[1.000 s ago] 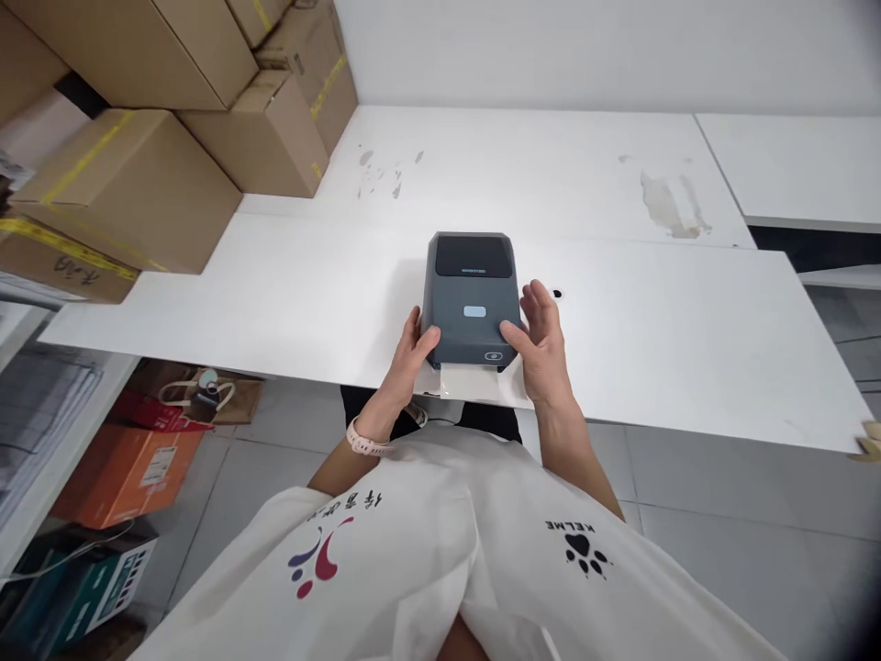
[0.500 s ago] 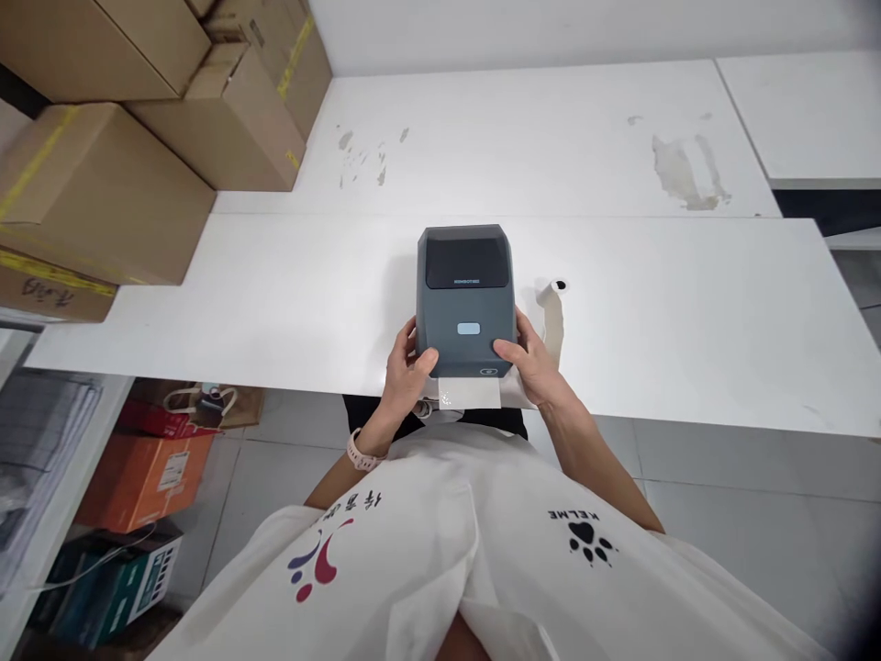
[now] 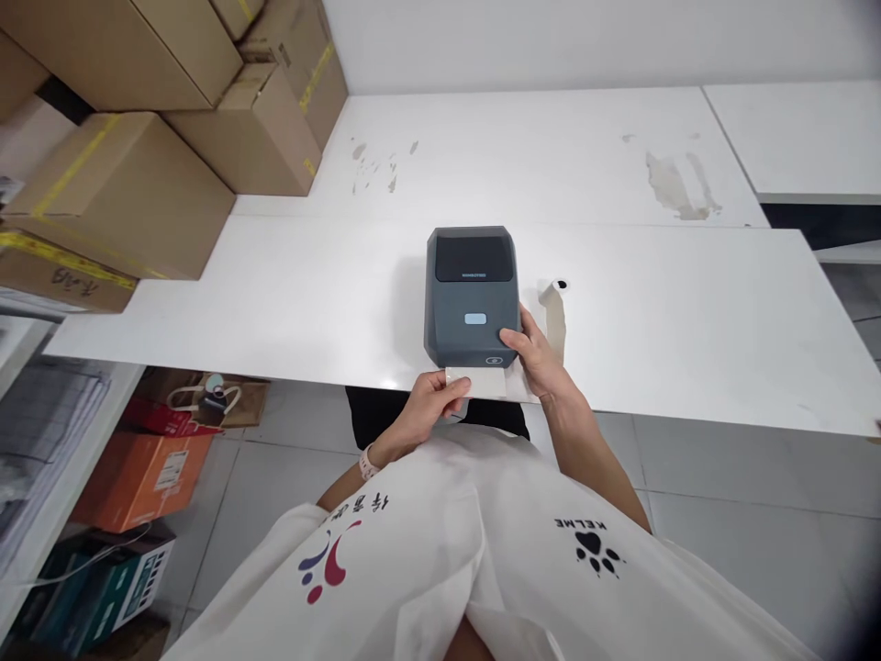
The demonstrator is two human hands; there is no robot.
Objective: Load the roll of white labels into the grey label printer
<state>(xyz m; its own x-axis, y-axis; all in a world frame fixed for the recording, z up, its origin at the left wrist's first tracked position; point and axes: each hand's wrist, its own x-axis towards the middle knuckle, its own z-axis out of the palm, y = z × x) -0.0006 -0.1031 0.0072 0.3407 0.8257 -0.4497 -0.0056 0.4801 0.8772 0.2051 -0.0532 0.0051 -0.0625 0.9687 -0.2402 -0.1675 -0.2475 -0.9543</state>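
A dark grey label printer [image 3: 472,298] stands on the white table close to its front edge. From its front a white label strip [image 3: 487,382] sticks out toward me. My left hand [image 3: 435,402] pinches the left side of that strip between thumb and fingers. Against the printer's right side rests my right hand [image 3: 540,360], its thumb on the top front corner and its fingers down the side wall. Just right of the printer lies a small paper roll [image 3: 554,292] with a length of backing paper [image 3: 554,332] unrolled toward me.
Cardboard boxes [image 3: 130,193] are stacked at the left end of the table [image 3: 674,321]. On the floor at lower left are an orange box [image 3: 141,477], a paper bag [image 3: 244,404] and a green box [image 3: 124,588]. A wall runs along the back.
My left hand has left the printer's left side and moved down to the label strip, taking hold of it. My right hand stays on the printer's right side. The view has shifted slightly.
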